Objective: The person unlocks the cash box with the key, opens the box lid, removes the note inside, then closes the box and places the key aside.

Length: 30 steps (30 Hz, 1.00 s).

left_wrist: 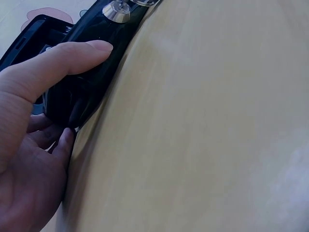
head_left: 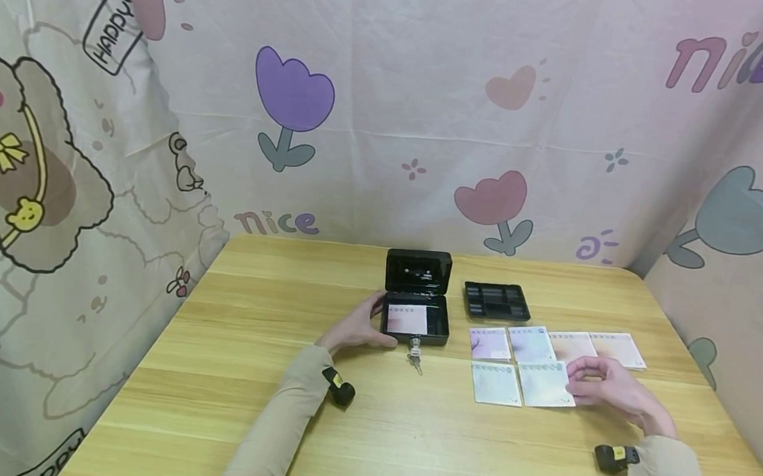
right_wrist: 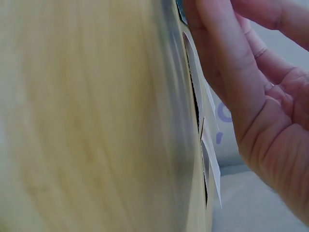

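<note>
My left hand (head_left: 364, 326) grips the left side of a small black cash box (head_left: 443, 331), thumb along the front wall and fingers round the back-left side. The box lid (head_left: 419, 260) stands raised. Inside lies a pinkish printed paper note (head_left: 407, 319). Keys (head_left: 415, 359) hang from the front lock. Over to the right, my right hand (head_left: 611, 391) pinches the right edge of a pale green paper note (head_left: 545, 385) lying in the front row. Its fingertips are out of frame in the right wrist view. Another pale green note (head_left: 496, 385) lies to its left.
Behind these, a back row holds a purple note (head_left: 490, 344), a bluish note (head_left: 531, 344) and two pinkish notes (head_left: 617, 349). A black compartment tray (head_left: 496, 301) sits right of the box. Patterned cloth (head_left: 392, 104) hangs behind and beside the wooden table (head_left: 405, 449).
</note>
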Each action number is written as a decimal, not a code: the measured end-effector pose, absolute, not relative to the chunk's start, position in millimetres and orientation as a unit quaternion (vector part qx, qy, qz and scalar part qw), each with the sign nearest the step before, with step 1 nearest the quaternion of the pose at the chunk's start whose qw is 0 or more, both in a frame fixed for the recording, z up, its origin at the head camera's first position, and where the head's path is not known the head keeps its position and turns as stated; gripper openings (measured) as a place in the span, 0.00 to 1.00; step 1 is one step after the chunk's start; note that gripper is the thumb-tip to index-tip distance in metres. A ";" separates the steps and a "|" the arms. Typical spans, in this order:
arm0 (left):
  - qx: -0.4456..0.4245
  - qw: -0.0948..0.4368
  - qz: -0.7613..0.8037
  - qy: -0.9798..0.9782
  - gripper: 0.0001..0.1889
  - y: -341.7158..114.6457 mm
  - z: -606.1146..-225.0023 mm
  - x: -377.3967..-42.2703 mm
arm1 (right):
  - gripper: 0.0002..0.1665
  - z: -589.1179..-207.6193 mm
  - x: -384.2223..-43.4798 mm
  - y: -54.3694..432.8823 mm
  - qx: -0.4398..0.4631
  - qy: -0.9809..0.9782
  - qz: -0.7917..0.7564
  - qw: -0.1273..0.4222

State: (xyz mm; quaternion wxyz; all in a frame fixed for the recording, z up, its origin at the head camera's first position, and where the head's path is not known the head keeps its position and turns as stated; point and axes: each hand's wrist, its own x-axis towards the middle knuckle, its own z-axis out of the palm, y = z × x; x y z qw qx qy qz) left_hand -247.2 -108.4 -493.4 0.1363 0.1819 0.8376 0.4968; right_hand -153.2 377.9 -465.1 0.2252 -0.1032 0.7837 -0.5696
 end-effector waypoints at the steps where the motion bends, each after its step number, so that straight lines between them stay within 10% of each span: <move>1: 0.183 0.136 0.497 0.837 0.61 -108.4 -493.4 -247.3 | 0.10 -465.4 -153.4 377.4 -0.103 0.784 -0.569 0.226; 30: 0.181 0.139 0.507 0.831 0.61 -108.6 -492.1 -245.7 | 0.13 -465.4 -148.0 380.0 -0.060 0.828 -0.519 0.201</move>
